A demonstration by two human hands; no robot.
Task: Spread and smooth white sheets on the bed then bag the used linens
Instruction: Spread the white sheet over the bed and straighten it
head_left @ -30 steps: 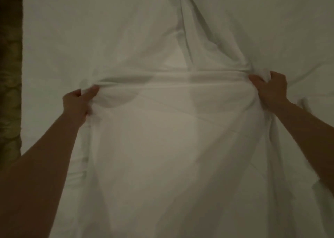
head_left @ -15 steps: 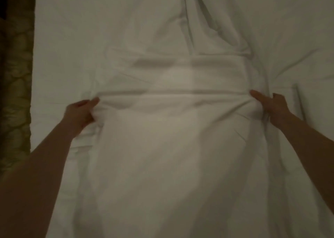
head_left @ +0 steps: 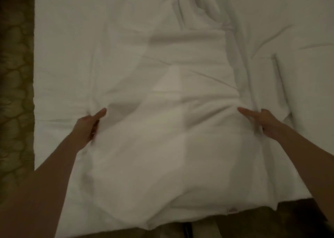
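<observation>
Across the near edge of the bed (head_left: 59, 56), draped a thin white sheet (head_left: 162, 147), soft and creased, pinched at either side by the left hand (head_left: 88, 124) and right hand (head_left: 262, 120), index fingers straight. Farther off, bunched into long folds. Beside the bed, patterned carpet (head_left: 16, 75).

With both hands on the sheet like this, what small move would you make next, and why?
Probably draw both hands apart and toward the near edge. The left hand and right hand each hold the sheet at its sides, and a slack ridge of folds runs between them, with bunched creases farther up. Tension should flatten the ridge.
</observation>
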